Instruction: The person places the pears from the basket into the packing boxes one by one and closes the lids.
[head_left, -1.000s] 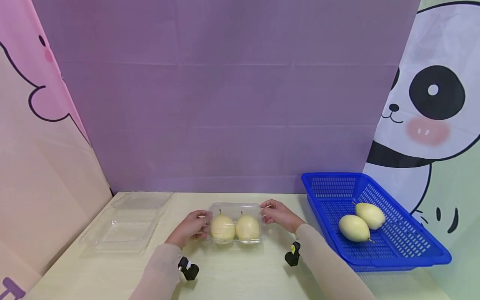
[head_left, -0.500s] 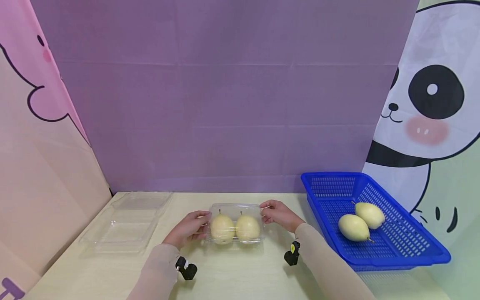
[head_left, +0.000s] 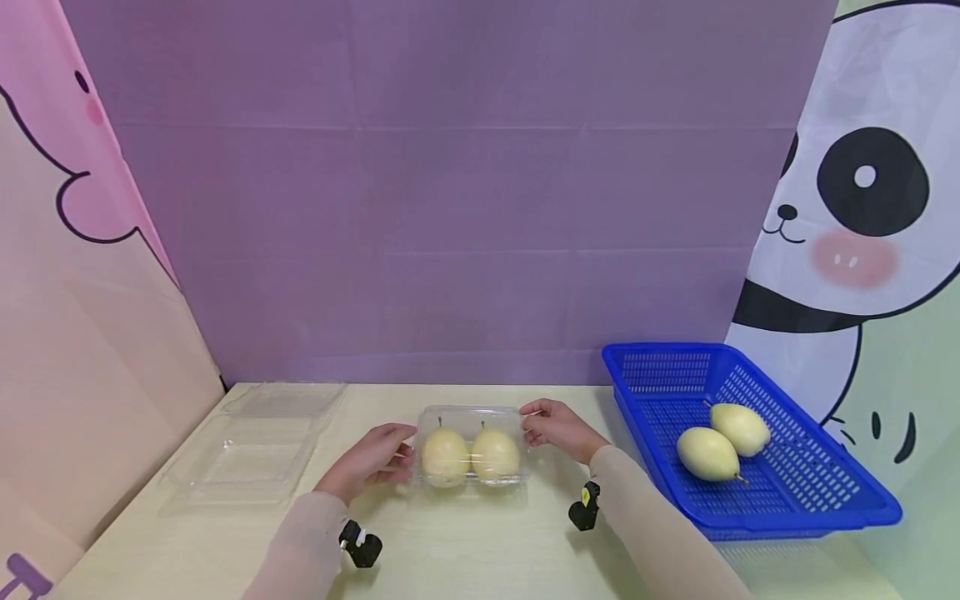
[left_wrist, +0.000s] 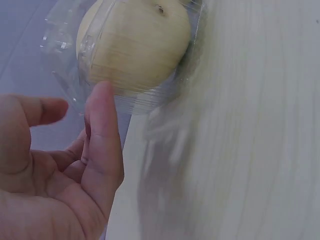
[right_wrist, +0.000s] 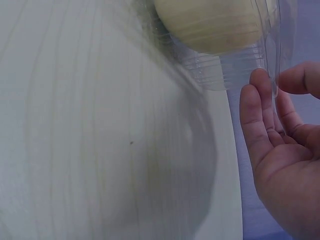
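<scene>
A clear plastic clamshell box (head_left: 472, 417) stands on the table at the middle, with two pale yellow pears, a left one (head_left: 446, 457) and a right one (head_left: 495, 455), upright inside it. My right hand (head_left: 558, 429) pinches the rim at its right side; in the right wrist view the thumb (right_wrist: 300, 80) and fingers lie on either side of the thin plastic edge. At the left side, my left hand (head_left: 371, 458) is just off the box, thumb and forefinger spread apart. In the left wrist view the forefinger's tip (left_wrist: 102, 92) overlaps the box wall.
A second clear clamshell box (head_left: 247, 454) lies opened at the table's left. On the right stands a blue plastic basket (head_left: 667, 367) holding two more pears (head_left: 707, 455). A purple cloth (head_left: 465, 208) hangs behind the table (head_left: 480, 558).
My left hand has drawn back slightly to the left, its fingers coming away from the box's left edge. The right hand and the box have stayed in place.
</scene>
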